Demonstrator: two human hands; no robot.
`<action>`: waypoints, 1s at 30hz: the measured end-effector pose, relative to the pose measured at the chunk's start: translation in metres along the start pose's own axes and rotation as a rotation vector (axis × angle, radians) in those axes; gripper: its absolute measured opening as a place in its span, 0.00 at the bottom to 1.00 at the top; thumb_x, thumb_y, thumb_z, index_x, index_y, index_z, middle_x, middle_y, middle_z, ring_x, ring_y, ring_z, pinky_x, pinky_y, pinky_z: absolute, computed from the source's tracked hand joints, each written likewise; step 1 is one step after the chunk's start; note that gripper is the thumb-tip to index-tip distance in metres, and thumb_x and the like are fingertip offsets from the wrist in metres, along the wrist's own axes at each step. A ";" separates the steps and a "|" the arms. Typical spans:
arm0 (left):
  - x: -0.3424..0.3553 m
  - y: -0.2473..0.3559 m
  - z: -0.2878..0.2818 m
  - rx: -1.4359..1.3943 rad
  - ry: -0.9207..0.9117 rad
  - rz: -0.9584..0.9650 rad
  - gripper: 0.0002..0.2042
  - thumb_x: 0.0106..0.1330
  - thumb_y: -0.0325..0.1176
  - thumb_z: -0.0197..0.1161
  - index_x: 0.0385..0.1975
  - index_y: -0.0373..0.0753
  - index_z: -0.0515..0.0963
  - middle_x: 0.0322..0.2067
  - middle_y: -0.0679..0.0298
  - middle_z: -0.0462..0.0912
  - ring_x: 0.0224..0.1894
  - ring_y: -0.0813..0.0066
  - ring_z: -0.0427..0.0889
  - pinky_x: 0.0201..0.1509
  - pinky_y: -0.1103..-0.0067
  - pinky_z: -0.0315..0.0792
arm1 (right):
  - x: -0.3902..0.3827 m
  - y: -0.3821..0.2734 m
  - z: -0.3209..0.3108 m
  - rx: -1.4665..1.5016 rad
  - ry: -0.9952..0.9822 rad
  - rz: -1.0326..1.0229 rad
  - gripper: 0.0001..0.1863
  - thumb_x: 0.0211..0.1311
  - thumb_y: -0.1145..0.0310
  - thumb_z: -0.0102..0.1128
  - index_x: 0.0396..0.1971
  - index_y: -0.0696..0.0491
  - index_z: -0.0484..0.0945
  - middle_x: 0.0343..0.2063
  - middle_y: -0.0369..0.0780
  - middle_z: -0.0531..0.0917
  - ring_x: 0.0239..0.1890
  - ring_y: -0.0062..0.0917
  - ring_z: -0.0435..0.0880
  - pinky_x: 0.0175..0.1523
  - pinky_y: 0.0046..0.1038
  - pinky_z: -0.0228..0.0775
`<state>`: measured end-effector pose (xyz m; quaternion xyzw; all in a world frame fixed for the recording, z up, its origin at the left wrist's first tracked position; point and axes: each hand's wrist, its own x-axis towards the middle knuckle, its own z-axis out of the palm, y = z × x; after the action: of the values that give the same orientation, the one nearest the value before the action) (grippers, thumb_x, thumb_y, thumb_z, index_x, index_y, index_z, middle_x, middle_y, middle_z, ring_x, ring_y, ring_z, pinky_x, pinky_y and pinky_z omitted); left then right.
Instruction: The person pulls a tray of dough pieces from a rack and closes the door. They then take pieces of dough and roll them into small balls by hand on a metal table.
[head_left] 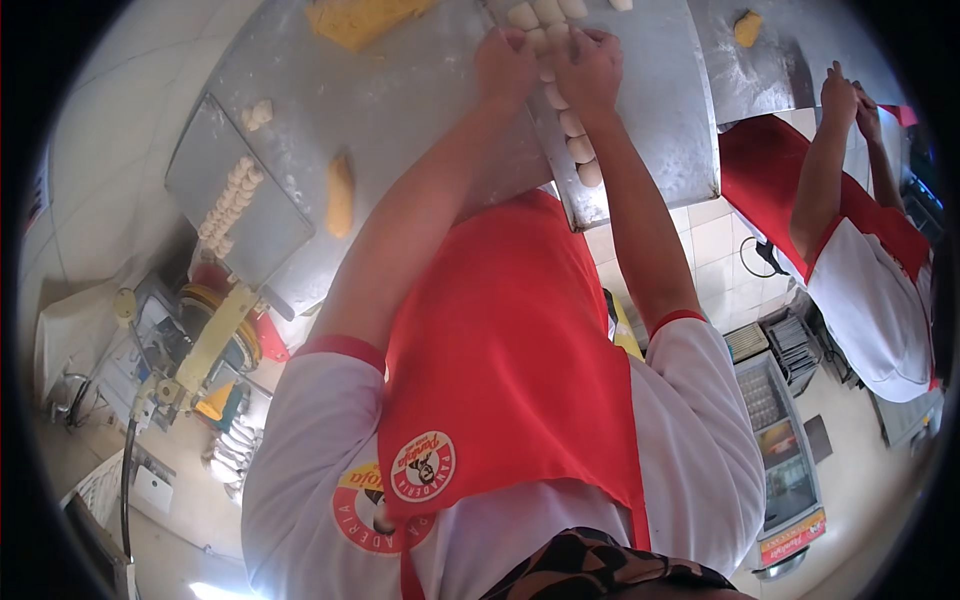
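Small pale dough balls (571, 124) stand in rows on a metal baking tray (660, 110) that lies on the worktable. At the tray's left edge my left hand (505, 68) has its fingers curled, their tips at a dough ball. Close beside it, my right hand (590, 72) bends over the row, fingers closed around another dough ball. The fingers partly hide what each hand grips. One column of balls runs from between the hands toward my body. More balls sit just beyond my fingertips.
On the metal worktable (400, 110) lie a large yellow dough slab (362, 20) and a yellow dough strip (340, 195). Small dough pieces cluster on a tray (250, 225) at left. A co-worker (850, 250) in a red apron stands at right, near a yellow lump (747, 28).
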<state>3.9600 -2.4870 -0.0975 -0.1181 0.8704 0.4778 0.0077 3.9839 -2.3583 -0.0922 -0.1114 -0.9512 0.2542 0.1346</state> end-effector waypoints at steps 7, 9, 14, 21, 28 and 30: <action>-0.044 -0.024 -0.071 -0.064 -0.015 0.008 0.12 0.61 0.32 0.68 0.43 0.35 0.83 0.41 0.53 0.87 0.44 0.62 0.86 0.52 0.70 0.77 | 0.010 0.002 -0.001 0.042 -0.082 0.083 0.20 0.61 0.55 0.67 0.49 0.50 0.86 0.43 0.42 0.81 0.47 0.40 0.82 0.52 0.42 0.74; -0.069 -0.049 -0.135 0.205 0.084 0.173 0.16 0.60 0.36 0.71 0.46 0.38 0.82 0.45 0.54 0.84 0.52 0.57 0.81 0.59 0.65 0.72 | 0.011 -0.002 -0.010 0.083 0.027 0.029 0.20 0.61 0.56 0.68 0.49 0.50 0.85 0.41 0.42 0.82 0.46 0.40 0.82 0.50 0.42 0.75; -0.115 -0.139 -0.256 0.757 0.437 -0.080 0.23 0.60 0.46 0.73 0.52 0.42 0.79 0.48 0.55 0.79 0.59 0.49 0.72 0.64 0.57 0.62 | -0.041 -0.093 -0.017 0.436 -0.299 0.121 0.21 0.64 0.56 0.67 0.53 0.52 0.83 0.44 0.44 0.85 0.39 0.40 0.85 0.50 0.41 0.76; -0.141 -0.187 -0.279 0.556 0.285 0.078 0.20 0.61 0.41 0.71 0.50 0.44 0.78 0.47 0.61 0.80 0.55 0.57 0.77 0.58 0.60 0.66 | -0.147 -0.221 0.067 0.517 -0.869 -0.295 0.25 0.59 0.52 0.70 0.50 0.55 0.83 0.47 0.49 0.86 0.50 0.43 0.84 0.56 0.39 0.75; -0.162 -0.207 -0.295 0.431 0.337 0.213 0.13 0.61 0.35 0.69 0.45 0.47 0.79 0.44 0.65 0.81 0.51 0.62 0.80 0.54 0.63 0.67 | -0.161 -0.271 0.090 0.461 -1.077 -0.478 0.20 0.56 0.60 0.68 0.44 0.57 0.85 0.41 0.51 0.87 0.46 0.43 0.86 0.53 0.39 0.77; -0.162 -0.209 -0.303 0.444 0.326 0.196 0.13 0.62 0.35 0.69 0.46 0.47 0.78 0.44 0.66 0.81 0.51 0.62 0.80 0.54 0.63 0.67 | -0.160 -0.284 0.089 0.398 -1.109 -0.492 0.18 0.56 0.62 0.65 0.44 0.57 0.85 0.39 0.50 0.87 0.43 0.41 0.87 0.50 0.39 0.78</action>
<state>4.1926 -2.8154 -0.0859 -0.1041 0.9508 0.2488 -0.1525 4.0658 -2.6840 -0.0522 0.2854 -0.8120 0.4076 -0.3050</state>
